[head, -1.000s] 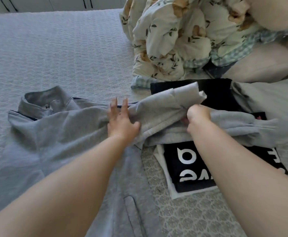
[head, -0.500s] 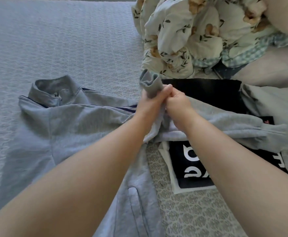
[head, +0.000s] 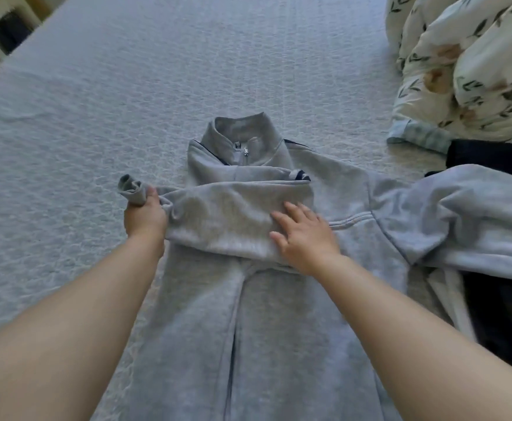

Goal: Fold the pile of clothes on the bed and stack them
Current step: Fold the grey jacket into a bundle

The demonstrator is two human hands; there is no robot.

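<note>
two bare forearms enter from the bottom edge, one per side. one grey jacket (head: 248,314) lies front-up along the bed (head: 96,101), hem nearest the camera, its zip line running up the middle to a standing collar (head: 242,129) at the far end, where the zip pull shows.

one sleeve (head: 233,214) is folded across the chest, running from the jacket's right shoulder to its left edge. left hand (head: 145,218): grip pinching the cuff (head: 133,188) of that sleeve, fingers curled round it, the cuff sticking up past the knuckles just off the jacket's left edge. right hand (head: 304,235): grip spread, fingers straight and apart, palm pressing flat on the folded sleeve near its right end.

the second sleeve (head: 461,214) trails off to the right, unfolded, lying over dark clothes (head: 497,314) at the right edge; one black piece with white marks shows below the sleeve, and more black cloth (head: 491,156) above it. cannot tell whether these are one garment or several.

further right and back, one cream floral quilt (head: 467,62) is bunched in a heap, a blue-checked edge showing at its base, touching the black cloth.

far left corner, beyond the bed edge: one pale piece of furniture (head: 2,28), blurred.
</note>
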